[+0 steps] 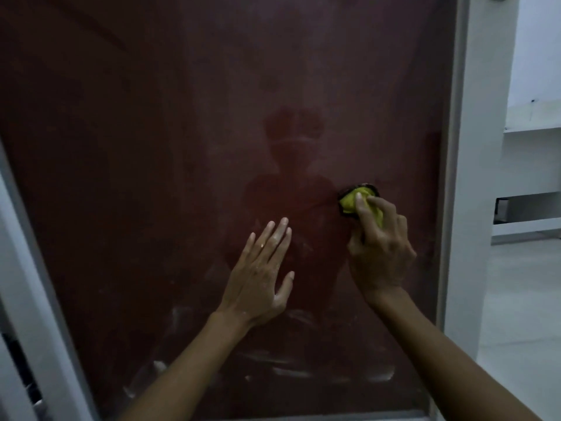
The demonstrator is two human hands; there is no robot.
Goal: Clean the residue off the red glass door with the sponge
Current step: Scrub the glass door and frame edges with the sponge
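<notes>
The red glass door [212, 132] fills nearly the whole view, dim and hazy, with a pale frame [464, 177] down its right edge. The right hand [379, 238] has its fingers curled round a yellow-green sponge [349, 202] and presses it against the glass at about four o'clock from the door's middle. The left hand [261, 275] lies flat on the glass with fingers straight and slightly spread, at about eight o'clock from the sponge, apart from the other hand. Whitish smears of residue [288, 372] streak the lower glass at six o'clock. A faint reflection of the person [291, 165] shows in the middle.
</notes>
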